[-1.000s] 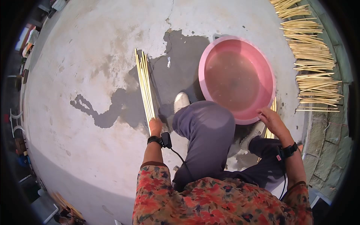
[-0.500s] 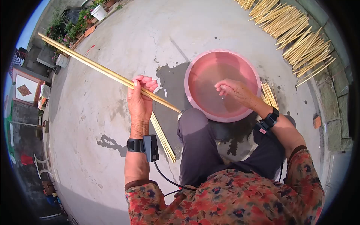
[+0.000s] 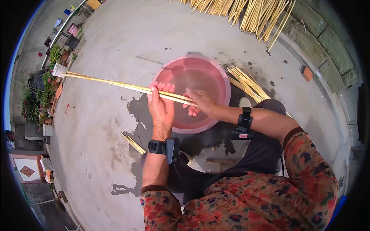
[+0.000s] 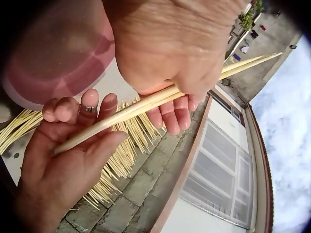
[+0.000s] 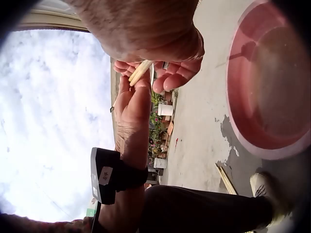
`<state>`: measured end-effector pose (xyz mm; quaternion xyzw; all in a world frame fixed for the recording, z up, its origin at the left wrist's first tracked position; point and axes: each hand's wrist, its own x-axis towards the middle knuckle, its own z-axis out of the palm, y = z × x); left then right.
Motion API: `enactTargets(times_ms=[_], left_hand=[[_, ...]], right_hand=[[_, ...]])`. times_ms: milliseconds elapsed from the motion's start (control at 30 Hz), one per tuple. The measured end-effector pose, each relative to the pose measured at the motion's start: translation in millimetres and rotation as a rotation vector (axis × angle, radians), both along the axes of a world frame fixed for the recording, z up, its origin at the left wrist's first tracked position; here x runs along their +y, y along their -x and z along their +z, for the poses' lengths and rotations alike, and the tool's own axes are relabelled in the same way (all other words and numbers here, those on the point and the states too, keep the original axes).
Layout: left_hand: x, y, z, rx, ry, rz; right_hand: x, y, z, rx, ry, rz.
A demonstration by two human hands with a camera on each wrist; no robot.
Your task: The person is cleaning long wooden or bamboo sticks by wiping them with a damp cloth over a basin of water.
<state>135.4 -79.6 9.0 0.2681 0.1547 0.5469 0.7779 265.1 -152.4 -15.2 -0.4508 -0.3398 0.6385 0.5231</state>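
A few long pale sticks (image 3: 111,82) slant across in front of the person, above the pink basin. Thumb and fingers of the left hand (image 3: 160,106) grip them near their lower end, palm up. The right hand (image 3: 202,104) is at that end; in the left wrist view the sticks (image 4: 109,121) run between the thumb and half-curled fingers of the right hand (image 4: 63,167), their tips against the palm. From the right wrist, the left hand (image 5: 132,107) shows below, sticks (image 5: 139,73) between its thumb and fingers.
The pink basin (image 3: 227,90) of cloudy water stands on wet concrete. More sticks (image 3: 248,85) lie right of it, a small bundle (image 3: 133,143) at lower left. A long row of sticks (image 3: 266,15) lies at the top. Potted plants (image 3: 48,82) line the left side.
The left hand has lifted sticks from the ground bundle and brought them over the basin. The right hand has left the basin's rim and moved left to the sticks' near end.
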Motion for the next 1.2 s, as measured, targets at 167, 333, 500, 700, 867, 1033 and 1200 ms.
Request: enactTargets(times_ms=[167, 333, 500, 700, 867, 1033, 1200], left_hand=[[2, -9, -22, 0.049, 0.067, -0.050], [19, -6, -33, 0.075, 0.029, -0.048], [9, -9, -38, 0.080, 0.051, -0.108], [10, -10, -26, 0.215, 0.131, -0.036], [71, 64, -36, -0.010, 0.297, 0.441], [86, 130, -29, 0.022, 0.336, 0.702], [79, 144, -21, -0.020, 0.314, 0.742]], right_hand=[[9, -15, -16, -0.221, 0.027, -0.143], [22, -10, -28, -0.999, -0.698, -0.148], [17, -8, 19, -0.952, -0.040, 0.401], [15, -7, -18, -1.188, -0.291, 0.194], [-11, -39, -13, -1.360, -0.382, 0.370], [-19, -100, -6, -1.505, -0.445, 0.449], [-21, -116, -12, -1.474, -0.389, 0.414]])
